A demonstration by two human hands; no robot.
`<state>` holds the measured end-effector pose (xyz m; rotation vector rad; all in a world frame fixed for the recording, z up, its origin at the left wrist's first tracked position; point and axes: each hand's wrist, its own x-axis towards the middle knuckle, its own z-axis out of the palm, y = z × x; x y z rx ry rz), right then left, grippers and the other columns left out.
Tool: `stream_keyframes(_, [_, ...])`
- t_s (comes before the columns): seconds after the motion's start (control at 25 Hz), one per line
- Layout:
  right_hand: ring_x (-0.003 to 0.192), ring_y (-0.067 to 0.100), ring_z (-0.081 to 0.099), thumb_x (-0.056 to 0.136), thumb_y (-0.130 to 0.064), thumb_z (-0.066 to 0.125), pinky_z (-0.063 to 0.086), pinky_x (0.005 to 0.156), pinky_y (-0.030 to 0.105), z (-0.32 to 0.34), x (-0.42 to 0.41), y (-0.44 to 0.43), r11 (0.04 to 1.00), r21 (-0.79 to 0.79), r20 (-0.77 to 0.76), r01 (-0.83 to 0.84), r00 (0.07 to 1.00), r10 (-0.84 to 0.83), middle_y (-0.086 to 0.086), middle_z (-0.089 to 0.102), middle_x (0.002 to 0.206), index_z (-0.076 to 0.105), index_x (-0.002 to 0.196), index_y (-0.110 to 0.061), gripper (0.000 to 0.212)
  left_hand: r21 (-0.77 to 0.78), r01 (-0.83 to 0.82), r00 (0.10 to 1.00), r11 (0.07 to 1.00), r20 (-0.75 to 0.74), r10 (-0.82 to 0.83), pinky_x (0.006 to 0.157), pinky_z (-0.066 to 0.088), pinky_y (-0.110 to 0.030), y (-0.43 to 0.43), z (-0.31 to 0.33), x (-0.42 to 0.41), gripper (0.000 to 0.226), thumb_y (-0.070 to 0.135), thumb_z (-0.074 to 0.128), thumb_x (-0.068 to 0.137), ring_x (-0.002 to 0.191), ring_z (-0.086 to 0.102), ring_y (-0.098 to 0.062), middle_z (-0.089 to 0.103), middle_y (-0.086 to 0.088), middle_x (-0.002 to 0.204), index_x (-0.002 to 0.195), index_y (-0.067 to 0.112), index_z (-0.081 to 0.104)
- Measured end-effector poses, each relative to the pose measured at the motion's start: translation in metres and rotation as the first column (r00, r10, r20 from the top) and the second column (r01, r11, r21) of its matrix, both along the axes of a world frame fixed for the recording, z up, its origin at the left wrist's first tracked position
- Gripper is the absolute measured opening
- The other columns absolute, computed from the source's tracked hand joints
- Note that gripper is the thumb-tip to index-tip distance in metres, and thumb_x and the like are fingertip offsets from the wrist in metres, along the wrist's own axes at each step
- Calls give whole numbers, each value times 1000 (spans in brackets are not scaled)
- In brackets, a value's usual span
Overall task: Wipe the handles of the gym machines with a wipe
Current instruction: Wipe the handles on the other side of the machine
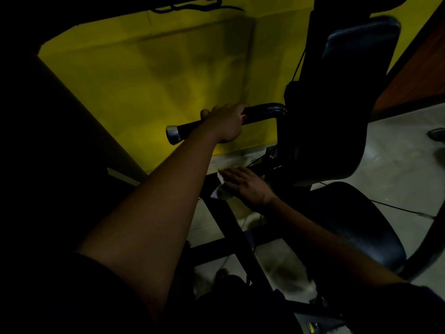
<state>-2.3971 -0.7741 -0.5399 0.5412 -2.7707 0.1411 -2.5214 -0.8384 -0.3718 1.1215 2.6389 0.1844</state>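
Nearest: right grip (245, 185) laid flat-fingered on the wipe (222, 192), pressing it against a dark frame bar (231, 227), not yet on a handle. Farther up: left grip (225, 124) clenched around the black handle (262, 113), close to its silver end cap (173, 133). Best to lift the wipe, wrap it round the handle, then slide from cap toward the bend, moving the left grip aside to expose the covered stretch. Beyond, yellow wall (144, 80).
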Motion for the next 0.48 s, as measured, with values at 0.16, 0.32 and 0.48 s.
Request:
stream_keyframes(0.16, [119, 31, 56, 103, -27, 37, 47, 94, 37, 3, 4, 48, 991, -57, 70, -121, 990, 125, 16, 58, 132, 64, 122, -1, 42, 0, 10, 1000, 1000, 16, -10, 99, 24, -45, -2, 1, -1, 43, 30, 26, 105, 127, 39, -33, 40, -8, 145, 148, 32, 26])
stream_keyframes(0.32, [120, 29, 55, 104, -42, 21, 47, 92, 33, 11, 25, 82, 988, -145, 131, 53, 991, -34, 13, 56, 135, 57, 130, -4, 59, -9, 19, 1000, 1000, 3, -19, 100, 25, -46, -3, 1, 1, 42, 31, 25, 105, 127, 39, -32, 40, -8, 144, 148, 29, 27])
stream_keyframes(0.48, [99, 35, 67, 95, -22, 37, 56, 76, 38, 20, 39, 73, 971, -126, -110, 205, 970, -219, 20, 68, 112, 67, 108, 3, 41, -16, 12, 1000, 1000, -4, -12, 101, 24, -46, -1, 1, 0, 43, 30, 27, 105, 128, 38, -32, 39, -7, 146, 148, 31, 26])
